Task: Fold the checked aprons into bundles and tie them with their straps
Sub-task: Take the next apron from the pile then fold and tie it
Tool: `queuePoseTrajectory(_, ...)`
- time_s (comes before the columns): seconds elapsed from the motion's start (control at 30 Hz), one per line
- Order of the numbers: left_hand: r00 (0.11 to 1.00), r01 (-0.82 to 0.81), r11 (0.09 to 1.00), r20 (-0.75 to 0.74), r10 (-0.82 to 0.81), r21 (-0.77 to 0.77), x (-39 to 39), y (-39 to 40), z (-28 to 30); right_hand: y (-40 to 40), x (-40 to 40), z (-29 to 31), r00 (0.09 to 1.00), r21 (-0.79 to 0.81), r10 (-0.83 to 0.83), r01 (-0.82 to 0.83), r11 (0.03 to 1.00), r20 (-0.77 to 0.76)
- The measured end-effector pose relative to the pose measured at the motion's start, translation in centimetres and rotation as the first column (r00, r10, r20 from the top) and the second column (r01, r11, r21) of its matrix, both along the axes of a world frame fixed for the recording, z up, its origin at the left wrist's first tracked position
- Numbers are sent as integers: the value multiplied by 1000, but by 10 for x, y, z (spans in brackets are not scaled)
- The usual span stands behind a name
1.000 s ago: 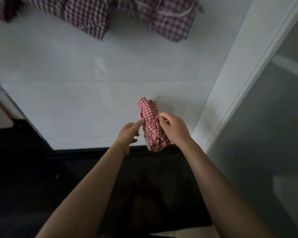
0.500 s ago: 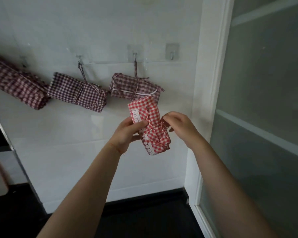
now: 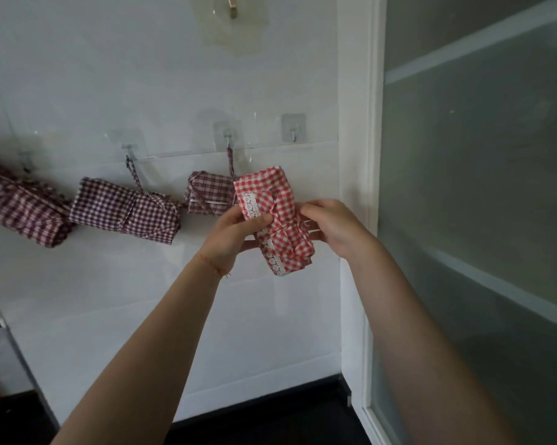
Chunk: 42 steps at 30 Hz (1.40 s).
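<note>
A red-and-white checked apron bundle (image 3: pixel 280 216) with white lace trim is held up in front of the white wall. My left hand (image 3: pixel 235 232) grips its left side, thumb over the lace. My right hand (image 3: pixel 331 226) pinches the bundle's right side at its tied strap. Three dark checked bundles hang on the wall: one (image 3: pixel 206 195) partly behind the red bundle, one (image 3: pixel 126 211) to its left, one (image 3: pixel 23 210) at the far left edge.
A bare adhesive hook (image 3: pixel 293 128) sits on the wall above the red bundle. A larger hook (image 3: pixel 232 8) is near the top. A white door frame (image 3: pixel 371 187) and frosted glass door (image 3: pixel 479 220) fill the right. Dark floor (image 3: pixel 270 419) lies below.
The view has tilted up from the floor to the wall hooks. Both hands have lifted the red bundle higher, up to the level of the hanging bundles.
</note>
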<state>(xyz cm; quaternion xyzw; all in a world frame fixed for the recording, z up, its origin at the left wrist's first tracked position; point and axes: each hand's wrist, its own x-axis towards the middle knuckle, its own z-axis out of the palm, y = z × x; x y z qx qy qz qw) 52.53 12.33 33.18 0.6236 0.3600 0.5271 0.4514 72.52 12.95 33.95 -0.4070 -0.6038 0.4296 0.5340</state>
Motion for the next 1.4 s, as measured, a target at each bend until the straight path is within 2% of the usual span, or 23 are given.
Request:
queuePoseTrajectory(0.2,1000,-6,994,-9,7,110,11,14,31,14,11,29,997,37,-23,26,999,-79)
queuePoseTrajectory(0.33,987,-51,972,-137,84,228,23,26,73,23,13,53,991,62,-70,77,995,-111)
queuePoseTrajectory(0.43,956,-128,942,-214,201,310,28,39,102,37,19,68,972,69,-174,187,980,-156)
queuePoseTrajectory(0.53,933,-185,925,-236,271,331,28,56,119,52,23,82,958,92,-275,281,955,-79)
queuePoseTrajectory(0.67,862,-181,916,-390,323,359,23,73,131,64,19,99,926,197,-372,354,914,61)
queuePoseTrajectory(0.73,835,-199,900,-414,364,389,19,79,134,72,14,107,908,259,-409,375,890,93)
queuePoseTrajectory(0.97,776,-255,815,-393,493,520,14,96,140,106,2,122,889,318,-426,361,877,166)
queuePoseTrajectory(1.17,662,-334,753,-428,615,567,19,93,132,113,0,119,888,312,-415,344,885,198)
queuePoseTrajectory(1.23,501,-327,653,-461,733,683,24,88,129,114,0,117,896,311,-407,342,887,175)
queuePoseTrajectory(1.3,317,-209,494,-420,850,844,29,87,125,115,0,114,910,297,-389,334,894,147)
queuePoseTrajectory(1.33,274,-119,426,-382,882,897,31,88,124,116,0,113,916,295,-381,332,896,128)
queuePoseTrajectory(1.4,267,49,328,-329,906,943,35,90,123,116,0,111,922,308,-375,332,892,92)
